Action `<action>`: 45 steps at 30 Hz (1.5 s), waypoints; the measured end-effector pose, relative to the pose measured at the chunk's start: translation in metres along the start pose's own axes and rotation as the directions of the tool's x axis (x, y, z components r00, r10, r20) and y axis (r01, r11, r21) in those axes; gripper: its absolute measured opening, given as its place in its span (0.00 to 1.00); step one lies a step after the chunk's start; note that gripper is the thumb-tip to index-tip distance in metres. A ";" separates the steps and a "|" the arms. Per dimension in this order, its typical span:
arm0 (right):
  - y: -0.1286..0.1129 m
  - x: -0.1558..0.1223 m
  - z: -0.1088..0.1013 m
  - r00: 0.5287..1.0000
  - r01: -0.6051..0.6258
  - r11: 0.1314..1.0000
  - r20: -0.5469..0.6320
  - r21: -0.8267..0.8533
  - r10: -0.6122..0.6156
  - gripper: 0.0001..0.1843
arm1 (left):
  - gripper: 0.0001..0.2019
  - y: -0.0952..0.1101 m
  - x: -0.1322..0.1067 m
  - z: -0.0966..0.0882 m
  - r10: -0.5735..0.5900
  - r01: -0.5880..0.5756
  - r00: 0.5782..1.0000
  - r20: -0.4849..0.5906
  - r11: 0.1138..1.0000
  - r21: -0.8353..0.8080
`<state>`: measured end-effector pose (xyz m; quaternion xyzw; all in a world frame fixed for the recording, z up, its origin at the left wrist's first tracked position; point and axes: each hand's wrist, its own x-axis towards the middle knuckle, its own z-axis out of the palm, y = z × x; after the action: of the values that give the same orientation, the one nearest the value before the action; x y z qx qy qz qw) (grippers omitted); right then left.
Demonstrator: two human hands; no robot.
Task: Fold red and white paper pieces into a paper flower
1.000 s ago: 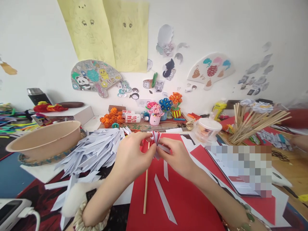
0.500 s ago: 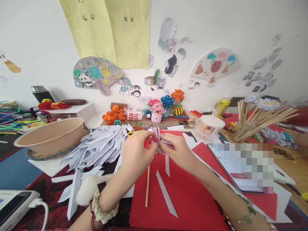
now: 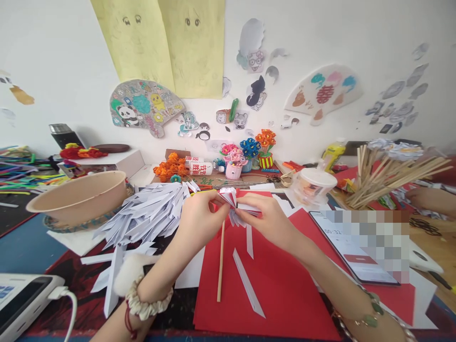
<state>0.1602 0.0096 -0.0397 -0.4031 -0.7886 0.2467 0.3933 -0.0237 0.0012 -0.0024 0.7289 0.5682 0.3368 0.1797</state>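
My left hand [image 3: 199, 219] pinches a folded paper flower [image 3: 228, 196] of white and red strips at the top of a thin wooden stick [image 3: 221, 262] that hangs down over a red paper sheet [image 3: 278, 294]. From the right, my right hand [image 3: 265, 219] closes its fingers on the flower's strips. Two loose white paper strips [image 3: 247, 281] lie on the red sheet below the hands. A big heap of folded white strips [image 3: 149, 211] spreads out just left of my left hand.
A tan bowl [image 3: 76, 195] stands at the left and a charging phone [image 3: 21, 297] lies at the lower left. A tablet [image 3: 359, 247], a lidded plastic cup [image 3: 313, 186] and a bundle of wooden sticks [image 3: 388, 175] are on the right. Another person's hand [image 3: 429, 199] shows at far right.
Both hands stay on the paper flower and keep working its strips. The view has shifted a little, so the hands and stick sit slightly higher and to the right.
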 end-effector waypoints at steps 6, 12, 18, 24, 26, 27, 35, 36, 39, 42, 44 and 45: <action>-0.001 0.001 -0.007 0.992 0.105 0.994 0.074 -0.036 -0.102 0.13 | 0.10 -0.010 0.006 -0.004 0.034 -0.007 0.989 0.147 0.984 -0.181; 0.005 0.002 -0.008 0.990 0.110 0.992 0.096 -0.058 -0.104 0.12 | 0.10 -0.008 0.005 -0.003 0.005 0.067 0.981 0.192 0.929 -0.363; 0.008 0.001 -0.004 0.998 0.030 0.999 0.055 0.009 -0.031 0.13 | 0.09 -0.010 0.006 0.002 -0.027 0.079 0.988 0.151 0.933 -0.350; 0.009 0.001 -0.004 0.998 0.022 1.000 0.053 0.016 -0.023 0.12 | 0.11 -0.013 0.006 0.001 -0.003 0.050 0.986 0.164 0.958 -0.282; 0.010 0.001 -0.004 0.999 0.018 1.000 0.051 0.009 -0.018 0.12 | 0.11 -0.013 0.006 0.002 0.001 0.034 0.989 0.148 0.971 -0.235; 0.010 0.001 -0.004 0.999 0.012 1.000 0.047 0.010 -0.012 0.12 | 0.11 -0.012 0.005 0.003 -0.004 0.033 0.992 0.125 0.973 -0.228; 0.002 0.001 -0.009 0.997 -0.061 0.992 0.054 0.107 0.055 0.13 | 0.08 -0.010 0.005 0.005 -0.005 0.021 0.999 0.047 0.942 -0.334; 0.001 0.001 -0.010 0.996 -0.073 0.989 0.067 0.127 0.064 0.13 | 0.08 -0.010 0.005 0.003 0.008 0.010 0.998 0.055 0.947 -0.320; 0.002 0.002 -0.012 0.993 -0.090 0.984 0.089 0.155 0.077 0.11 | 0.08 -0.007 0.006 -0.001 0.035 -0.014 0.997 0.075 0.967 -0.255; 0.004 0.002 -0.012 0.995 -0.080 0.988 0.075 0.135 0.070 0.09 | 0.09 -0.006 0.005 -0.004 0.037 -0.018 0.995 0.093 0.982 -0.188; 0.005 0.002 -0.011 0.997 -0.073 0.990 0.050 0.122 0.067 0.10 | 0.10 -0.005 0.005 -0.004 0.035 -0.020 0.994 0.102 0.988 -0.151; 0.005 0.001 -0.010 0.997 -0.073 0.990 0.032 0.119 0.070 0.10 | 0.09 -0.006 0.005 -0.005 0.037 -0.023 0.994 0.102 0.990 -0.136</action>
<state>0.1697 0.0140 -0.0367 -0.4031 -0.7630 0.3132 0.3965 -0.0302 0.0074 -0.0012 0.7403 0.5229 0.3385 0.2530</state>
